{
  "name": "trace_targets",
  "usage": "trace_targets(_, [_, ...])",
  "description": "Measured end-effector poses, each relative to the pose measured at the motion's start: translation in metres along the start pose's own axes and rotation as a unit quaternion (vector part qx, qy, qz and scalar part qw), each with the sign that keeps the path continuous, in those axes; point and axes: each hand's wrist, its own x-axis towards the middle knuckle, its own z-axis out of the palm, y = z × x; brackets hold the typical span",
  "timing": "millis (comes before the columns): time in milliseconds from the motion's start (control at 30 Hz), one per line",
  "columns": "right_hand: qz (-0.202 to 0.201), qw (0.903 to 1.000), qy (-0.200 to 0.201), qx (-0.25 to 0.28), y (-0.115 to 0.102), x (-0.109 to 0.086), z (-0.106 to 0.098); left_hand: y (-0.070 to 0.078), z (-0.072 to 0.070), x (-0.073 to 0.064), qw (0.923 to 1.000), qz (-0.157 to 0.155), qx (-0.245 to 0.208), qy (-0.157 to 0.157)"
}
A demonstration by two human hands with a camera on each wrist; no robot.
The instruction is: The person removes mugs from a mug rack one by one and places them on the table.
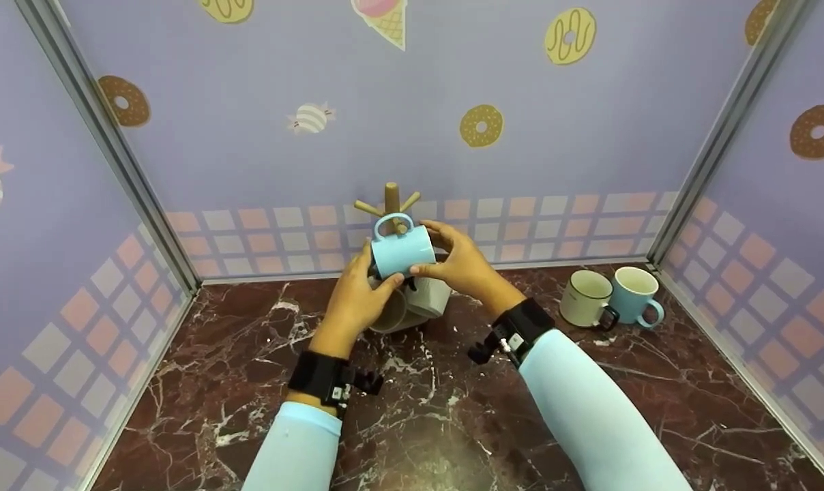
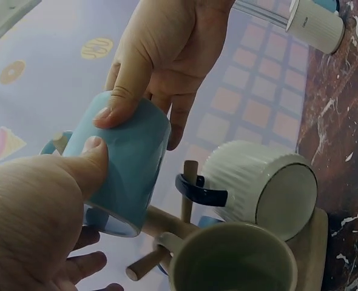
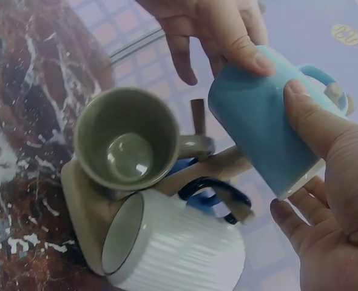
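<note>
Both hands hold a light blue mug point(image 1: 402, 251) on its side, its handle upward, in front of the wooden mug tree point(image 1: 391, 196). My left hand point(image 1: 355, 297) grips one end, thumb along the side. The right hand point(image 1: 464, 265) holds the other end between thumb and fingers. In the right wrist view a peg's tip point(image 3: 334, 92) shows inside the mug's handle loop. Below, a grey-green mug point(image 3: 127, 139) and a white ribbed mug point(image 2: 261, 187) with a dark blue handle hang on lower pegs. Something blue point(image 3: 200, 203) is partly hidden behind them.
At the right back of the dark marbled table point(image 1: 412, 409) stand a cream mug point(image 1: 584, 300) with a dark handle and a light blue mug point(image 1: 635, 296), close together. A patterned back wall point(image 1: 385, 136) rises just behind the mug tree.
</note>
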Motion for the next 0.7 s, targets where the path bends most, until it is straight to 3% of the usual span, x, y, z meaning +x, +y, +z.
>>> trace_targets(300, [-0.020, 0.9997, 0.005, 0.013, -0.002, -0.020, -0.010, 0.011, 0.008, -0.023, 0.9993, 0.034, 0.007, 0.015])
trace_targets(700, [-0.018, 0.9992, 0.022, 0.026, -0.001, -0.063, -0.014, 0.021, 0.016, -0.054, 0.9965, 0.077, 0.001, 0.033])
